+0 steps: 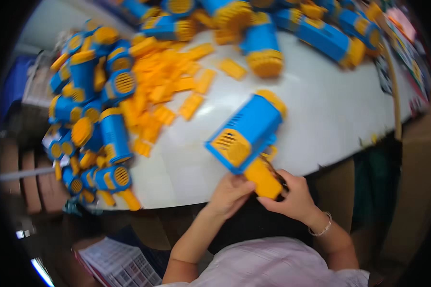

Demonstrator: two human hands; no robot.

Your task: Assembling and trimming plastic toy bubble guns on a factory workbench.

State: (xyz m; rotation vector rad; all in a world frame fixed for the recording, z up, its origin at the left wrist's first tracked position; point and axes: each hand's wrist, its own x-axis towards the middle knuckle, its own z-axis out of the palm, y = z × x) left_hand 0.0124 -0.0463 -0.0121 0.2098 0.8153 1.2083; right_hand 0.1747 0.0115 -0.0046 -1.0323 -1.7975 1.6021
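A blue and yellow toy gun point(261, 119) with a vented side and a thick round end is held over the near edge of the table, its barrel pointing up and to the right. Its yellow handle point(263, 179) hangs down between my hands. The fingers of my left hand point(230, 193) press against the left side of the handle. Around the handle's right side and bottom wraps my right hand point(292, 196), next to a dark opening in the grip. Motion smears the finer details.
On the white table point(172, 177), many similar toy guns point(84, 76) are heaped at the left, with more along the back point(263, 48). Loose yellow plastic pieces point(191, 105) lie between them. A printed sheet point(119, 263) is low at the left; cardboard point(416, 191) stands at the right.
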